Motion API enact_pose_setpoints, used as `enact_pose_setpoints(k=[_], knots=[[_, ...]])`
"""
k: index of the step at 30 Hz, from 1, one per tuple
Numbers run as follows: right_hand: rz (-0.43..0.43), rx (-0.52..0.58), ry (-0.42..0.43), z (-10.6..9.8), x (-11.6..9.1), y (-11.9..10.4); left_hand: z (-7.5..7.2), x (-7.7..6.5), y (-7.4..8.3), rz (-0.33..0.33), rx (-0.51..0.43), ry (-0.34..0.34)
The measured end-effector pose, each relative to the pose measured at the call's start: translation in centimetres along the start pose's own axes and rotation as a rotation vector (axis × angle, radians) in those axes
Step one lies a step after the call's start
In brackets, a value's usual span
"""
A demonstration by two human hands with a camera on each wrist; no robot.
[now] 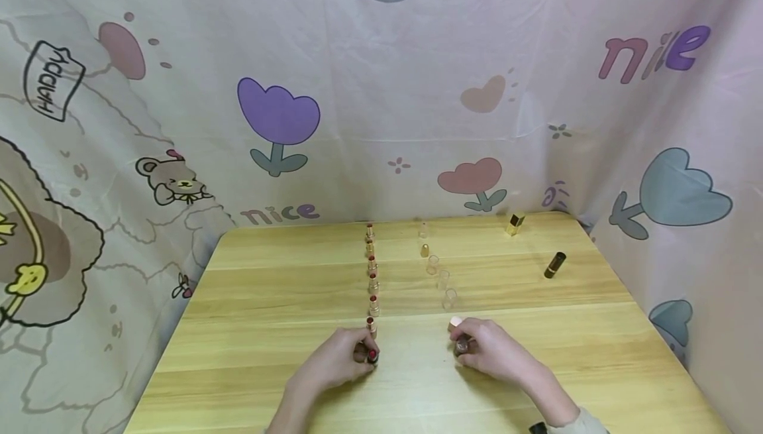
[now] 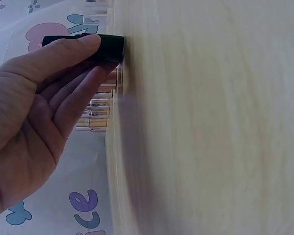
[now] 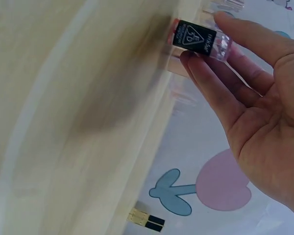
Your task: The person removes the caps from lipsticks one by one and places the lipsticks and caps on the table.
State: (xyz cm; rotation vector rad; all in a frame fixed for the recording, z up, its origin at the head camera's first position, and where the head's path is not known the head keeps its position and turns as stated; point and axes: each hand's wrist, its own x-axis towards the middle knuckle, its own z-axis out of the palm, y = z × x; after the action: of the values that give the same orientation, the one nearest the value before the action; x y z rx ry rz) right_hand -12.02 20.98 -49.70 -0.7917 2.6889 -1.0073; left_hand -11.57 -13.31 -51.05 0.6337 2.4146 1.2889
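Observation:
My left hand (image 1: 336, 362) pinches a black lipstick tube (image 2: 111, 47) between thumb and fingers; its red tip shows in the head view. The tube stands at the near end of a row of uncapped lipsticks (image 1: 373, 305) with red tips and gold or pinkish bases. Off to the right, my right hand (image 1: 493, 349) grips a clear cap with a black label (image 3: 198, 38), close to the tabletop. Just beyond that hand is a pale pink cap (image 1: 455, 322), partly hidden by the fingers. Farther back runs a line of clear caps (image 1: 444, 279) and one gold cap (image 1: 425, 250).
A gold and black lipstick tube (image 1: 515, 224) stands at the table's back right. In front of it is a dark tube with a gold band (image 1: 555, 265). Printed cloth (image 1: 381, 103) hangs behind and beside the wooden table (image 1: 262, 315).

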Motion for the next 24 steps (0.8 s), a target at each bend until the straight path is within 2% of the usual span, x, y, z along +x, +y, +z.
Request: enact_pose_setpoints(k=[4,6,9,14,17,19,24], knots=[[0.021,0.03,0.045,-0.5,-0.1,0.0,-0.1,-0.1,0.0,0.004,-0.011,-0.001],[0.026,0.049,0.103,-0.9,-0.2,0.1,-0.2,-0.2,0.1,0.007,-0.022,0.0],[0.008,0.078,0.26,-1.4,-0.2,0.4,-0.2,-0.2,0.1,0.006,-0.041,0.001],[-0.06,0.093,0.596,-2.8,0.2,1.0,-0.1,-0.2,0.1,0.001,-0.055,0.004],[-0.038,0.152,0.751,-3.7,0.5,1.6,0.0,-0.2,0.0,-0.002,-0.059,0.004],[0.01,0.181,0.836,-4.3,0.6,2.2,0.0,-0.3,-0.1,-0.006,-0.064,0.003],[0.141,0.15,0.992,-5.8,0.9,4.2,0.1,-0.3,-0.1,-0.007,-0.073,0.006]])
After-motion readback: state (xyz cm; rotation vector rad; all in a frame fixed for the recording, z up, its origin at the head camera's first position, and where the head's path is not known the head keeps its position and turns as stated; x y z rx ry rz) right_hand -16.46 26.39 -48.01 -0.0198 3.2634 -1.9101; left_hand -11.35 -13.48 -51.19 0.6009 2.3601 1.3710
